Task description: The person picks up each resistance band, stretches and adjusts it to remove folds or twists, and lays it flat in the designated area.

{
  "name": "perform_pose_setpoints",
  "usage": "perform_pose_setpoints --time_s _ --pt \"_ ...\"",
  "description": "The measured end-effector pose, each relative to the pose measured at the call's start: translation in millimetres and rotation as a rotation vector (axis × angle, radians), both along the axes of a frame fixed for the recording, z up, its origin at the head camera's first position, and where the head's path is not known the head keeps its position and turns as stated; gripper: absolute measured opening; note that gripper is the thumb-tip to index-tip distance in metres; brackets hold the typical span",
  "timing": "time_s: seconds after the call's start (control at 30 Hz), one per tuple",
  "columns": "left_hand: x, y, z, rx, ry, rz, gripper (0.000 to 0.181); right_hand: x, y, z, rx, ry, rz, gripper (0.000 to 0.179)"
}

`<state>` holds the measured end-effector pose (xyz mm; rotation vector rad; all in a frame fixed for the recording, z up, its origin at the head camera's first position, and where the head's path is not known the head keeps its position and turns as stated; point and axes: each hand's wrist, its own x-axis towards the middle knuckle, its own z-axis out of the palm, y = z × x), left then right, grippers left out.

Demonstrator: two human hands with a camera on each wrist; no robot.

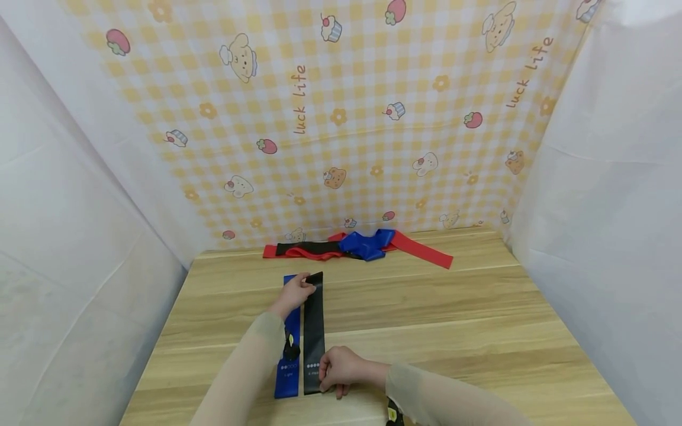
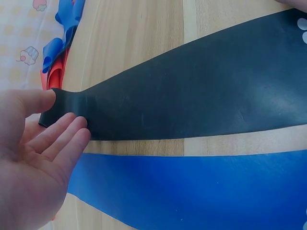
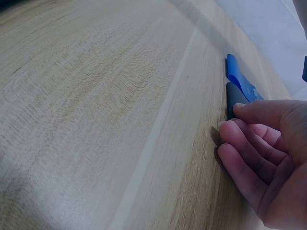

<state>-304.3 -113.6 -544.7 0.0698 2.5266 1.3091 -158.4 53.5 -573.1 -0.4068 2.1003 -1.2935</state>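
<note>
A black resistance band (image 1: 314, 325) lies flat and lengthwise on the table, with pale dots and print near its close end. My left hand (image 1: 296, 292) pinches its far end; in the left wrist view the thumb (image 2: 43, 101) presses on top of the band. At the near end, my right hand (image 1: 341, 368) pinches the band's corner between thumb and forefinger. Just left of the black band lies a blue resistance band (image 1: 288, 381), partly covered by my left hand and forearm. In the right wrist view, the ends of the blue band (image 3: 235, 72) and black band (image 3: 234, 99) look folded.
Along the back edge of the wooden table (image 1: 453, 319) lies a loose pile of more bands: red (image 1: 426, 251), black (image 1: 306, 247) and blue (image 1: 367, 244). A checked, printed cloth (image 1: 362, 148) hangs behind. White sheets enclose both sides.
</note>
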Motion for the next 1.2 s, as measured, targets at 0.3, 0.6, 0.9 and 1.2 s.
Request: perform_pose_setpoints --time_s 0.3,0.6,0.9,1.2 --pt "0.5 -2.7 -2.7 -0.003 -0.018 0.018 0.07 -0.9 -2 -1.2 0.006 0.02 0.011 0.019" --pt "2.0 -3.2 -1.0 0.008 -0.011 0.002 0.057 -17.8 7 -0.8 -0.031 -0.027 0.016 0.012" --pt "2.1 7.8 4.1 0.087 0.061 -0.011 0.038 -87.0 45 11.7 -0.015 0.077 -0.204 0.018" --pt "-2.5 29.4 1.5 0.128 0.087 -0.035 0.034 -156.0 65 19.7 0.203 0.489 -0.337 0.046"
